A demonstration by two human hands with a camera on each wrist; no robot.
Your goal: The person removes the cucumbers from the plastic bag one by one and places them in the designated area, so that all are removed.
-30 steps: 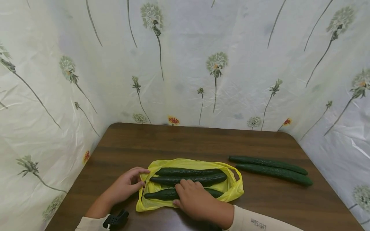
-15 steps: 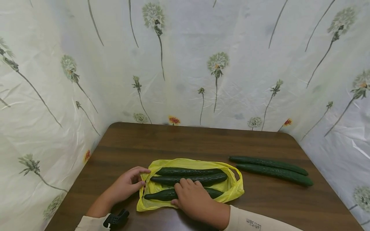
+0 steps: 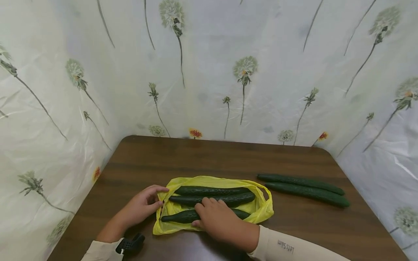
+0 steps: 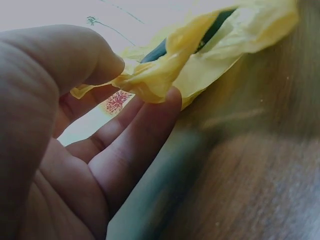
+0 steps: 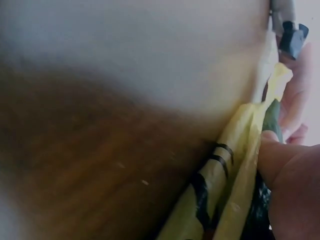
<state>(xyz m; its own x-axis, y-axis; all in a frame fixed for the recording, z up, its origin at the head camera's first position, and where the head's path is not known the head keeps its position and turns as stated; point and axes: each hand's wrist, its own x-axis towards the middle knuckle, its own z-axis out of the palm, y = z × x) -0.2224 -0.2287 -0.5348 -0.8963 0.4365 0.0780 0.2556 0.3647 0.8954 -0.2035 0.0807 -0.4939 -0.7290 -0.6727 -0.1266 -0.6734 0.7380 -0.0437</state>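
Cucumber part-hidden by right hand, left hand pinching yellow bag

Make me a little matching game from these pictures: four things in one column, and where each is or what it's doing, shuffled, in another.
1. Left hand
2. Right hand
3. Yellow bag
4. Two loose cucumbers

A. On the table, outside the bag
B. Gripping the bagged cucumber nearest the person
C. Pinching the bag's edge
D. Around three cucumbers

Pairs: 1-C, 2-B, 3-D, 4-A
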